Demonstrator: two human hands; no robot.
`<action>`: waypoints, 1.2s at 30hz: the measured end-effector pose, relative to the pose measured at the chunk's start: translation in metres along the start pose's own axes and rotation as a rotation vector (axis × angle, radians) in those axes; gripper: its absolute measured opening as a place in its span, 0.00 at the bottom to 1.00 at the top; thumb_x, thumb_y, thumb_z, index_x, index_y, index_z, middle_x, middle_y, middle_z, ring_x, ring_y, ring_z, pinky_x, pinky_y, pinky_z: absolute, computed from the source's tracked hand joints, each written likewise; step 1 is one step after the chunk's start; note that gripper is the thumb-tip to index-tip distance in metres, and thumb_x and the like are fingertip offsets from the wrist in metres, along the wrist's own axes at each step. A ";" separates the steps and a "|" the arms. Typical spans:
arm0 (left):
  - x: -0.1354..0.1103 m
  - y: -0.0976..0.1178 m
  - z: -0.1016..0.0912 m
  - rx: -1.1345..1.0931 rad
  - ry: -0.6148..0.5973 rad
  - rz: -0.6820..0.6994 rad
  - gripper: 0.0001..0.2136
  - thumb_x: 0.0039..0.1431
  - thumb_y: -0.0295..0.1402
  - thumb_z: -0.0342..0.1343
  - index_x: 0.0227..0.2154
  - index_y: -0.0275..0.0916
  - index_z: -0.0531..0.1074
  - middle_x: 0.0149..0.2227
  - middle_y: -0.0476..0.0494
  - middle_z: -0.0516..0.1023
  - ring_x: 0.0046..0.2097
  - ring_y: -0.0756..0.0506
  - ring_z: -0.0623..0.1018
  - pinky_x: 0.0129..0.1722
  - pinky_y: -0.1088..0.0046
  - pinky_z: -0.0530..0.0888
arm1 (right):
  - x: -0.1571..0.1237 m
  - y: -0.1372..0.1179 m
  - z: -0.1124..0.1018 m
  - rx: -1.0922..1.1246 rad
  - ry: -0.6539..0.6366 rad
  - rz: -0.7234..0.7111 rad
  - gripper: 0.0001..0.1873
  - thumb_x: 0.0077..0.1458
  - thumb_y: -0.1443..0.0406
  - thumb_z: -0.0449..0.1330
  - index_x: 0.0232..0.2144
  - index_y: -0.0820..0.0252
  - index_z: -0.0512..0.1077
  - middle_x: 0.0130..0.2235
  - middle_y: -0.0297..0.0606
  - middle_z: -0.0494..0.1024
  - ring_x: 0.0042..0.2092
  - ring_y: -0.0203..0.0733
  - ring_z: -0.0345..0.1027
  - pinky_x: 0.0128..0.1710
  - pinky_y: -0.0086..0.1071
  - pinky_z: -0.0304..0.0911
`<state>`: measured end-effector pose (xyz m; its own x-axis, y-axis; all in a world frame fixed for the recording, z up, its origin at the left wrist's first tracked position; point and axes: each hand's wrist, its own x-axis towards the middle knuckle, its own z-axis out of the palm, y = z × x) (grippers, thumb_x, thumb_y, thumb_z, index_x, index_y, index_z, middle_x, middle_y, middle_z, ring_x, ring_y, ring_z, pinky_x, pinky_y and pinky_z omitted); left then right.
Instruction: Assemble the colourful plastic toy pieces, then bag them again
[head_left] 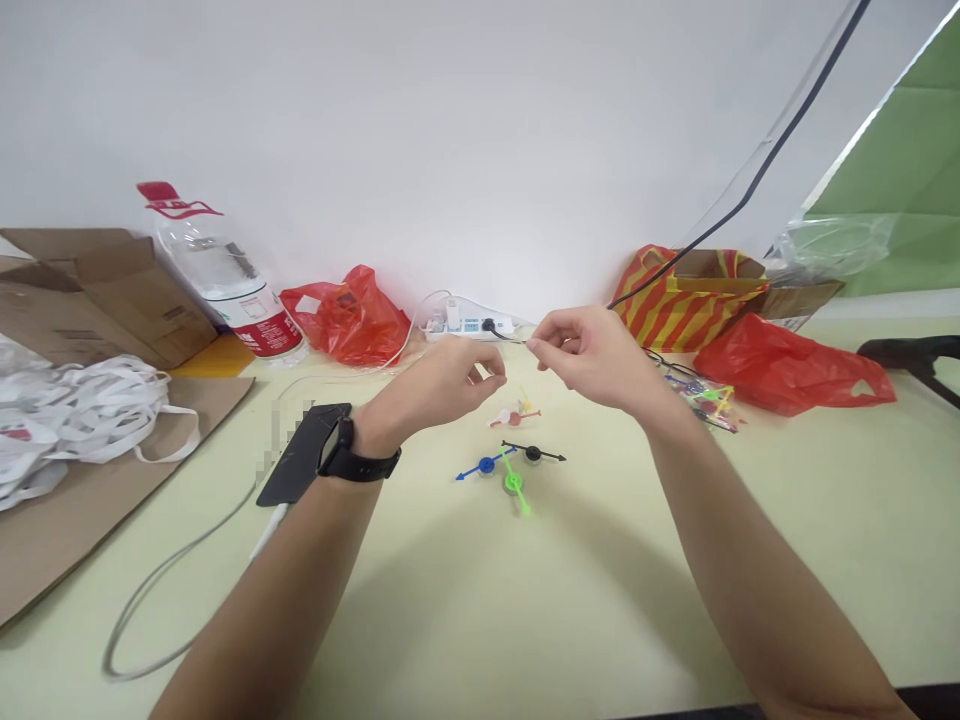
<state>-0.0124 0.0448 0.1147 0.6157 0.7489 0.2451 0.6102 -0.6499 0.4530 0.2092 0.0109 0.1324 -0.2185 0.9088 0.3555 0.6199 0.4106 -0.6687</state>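
My left hand (456,382), with a black watch on its wrist, hovers above the table (487,620) with thumb and fingers pinched together. Facing it from the right, my right hand (583,356) is also closed in a pinch. Whatever the fingertips hold, if anything, is too small to make out. Below them lie small arrow spinners on round bases: a blue spinner (487,465), a black spinner (533,454) and a green spinner (513,482), close together. A red spinner (514,417) lies a little farther back, with a yellow piece (525,400) behind it.
On the left are a phone (300,455) with a cable, white straps (112,410) on cardboard, a large bottle (232,275) and a red bag (345,315). A power strip (472,326) sits by the wall. To the right are bagged colourful parts (705,400) and another red bag (787,365).
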 end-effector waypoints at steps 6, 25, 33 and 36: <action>0.003 -0.008 0.004 0.035 0.038 0.035 0.07 0.62 0.35 0.58 0.34 0.41 0.80 0.34 0.45 0.83 0.36 0.45 0.81 0.34 0.70 0.74 | -0.009 0.003 -0.010 -0.154 -0.741 -0.080 0.08 0.57 0.67 0.59 0.31 0.59 0.79 0.33 0.37 0.81 0.31 0.38 0.71 0.30 0.29 0.60; 0.002 -0.013 -0.003 0.063 0.065 0.035 0.09 0.60 0.39 0.61 0.31 0.42 0.83 0.34 0.44 0.84 0.36 0.44 0.80 0.38 0.68 0.74 | 0.005 0.025 -0.003 0.059 -0.439 -0.073 0.04 0.53 0.65 0.59 0.27 0.60 0.71 0.25 0.32 0.72 0.26 0.35 0.63 0.25 0.28 0.55; 0.003 -0.001 0.004 0.047 0.046 0.102 0.08 0.61 0.37 0.60 0.33 0.42 0.83 0.37 0.43 0.84 0.37 0.43 0.80 0.37 0.67 0.73 | -0.001 0.007 -0.006 0.225 0.132 -0.120 0.07 0.53 0.62 0.62 0.33 0.61 0.74 0.27 0.37 0.75 0.27 0.38 0.68 0.27 0.31 0.63; 0.003 0.002 0.006 0.070 0.041 0.132 0.07 0.62 0.34 0.59 0.34 0.42 0.83 0.38 0.45 0.84 0.37 0.44 0.80 0.37 0.68 0.72 | 0.002 0.009 0.002 0.122 0.076 -0.178 0.05 0.53 0.66 0.60 0.32 0.61 0.75 0.26 0.34 0.74 0.27 0.36 0.65 0.27 0.30 0.61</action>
<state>-0.0063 0.0450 0.1114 0.6726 0.6603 0.3340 0.5595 -0.7492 0.3543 0.2129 0.0162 0.1255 -0.2557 0.8151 0.5199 0.4796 0.5739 -0.6638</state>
